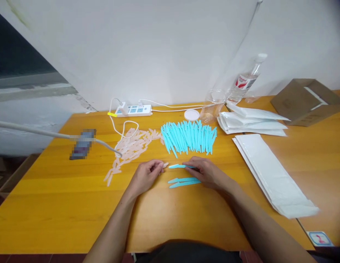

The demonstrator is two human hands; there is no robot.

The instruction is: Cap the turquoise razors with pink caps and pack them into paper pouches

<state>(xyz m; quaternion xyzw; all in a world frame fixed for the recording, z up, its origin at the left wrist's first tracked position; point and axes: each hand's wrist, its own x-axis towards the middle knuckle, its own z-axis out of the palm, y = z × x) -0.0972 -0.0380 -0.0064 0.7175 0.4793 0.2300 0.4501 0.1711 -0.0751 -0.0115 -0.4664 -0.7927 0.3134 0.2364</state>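
My right hand (201, 170) is closed on a turquoise eyebrow razor (175, 166), its blade end pointing left. Facing that end, my left hand (149, 173) pinches a small translucent pinkish cap (166, 165); a narrow gap seems to part the two. Just below, two more turquoise razors (183, 182) lie side by side on the table, their right ends partly under my right hand. Beyond my hands a row of many turquoise razors (189, 137) is heaped. Left of that row spreads a loose pile of pinkish caps (131, 144).
White padded envelopes (274, 171) lie at the right, with more behind. A cardboard box (304, 102), a water bottle (245, 82), a clear jar (212, 106) and its white lid (192, 115) stand near the wall. A power strip (134, 110) trails cables; a phone (82, 144) lies left.
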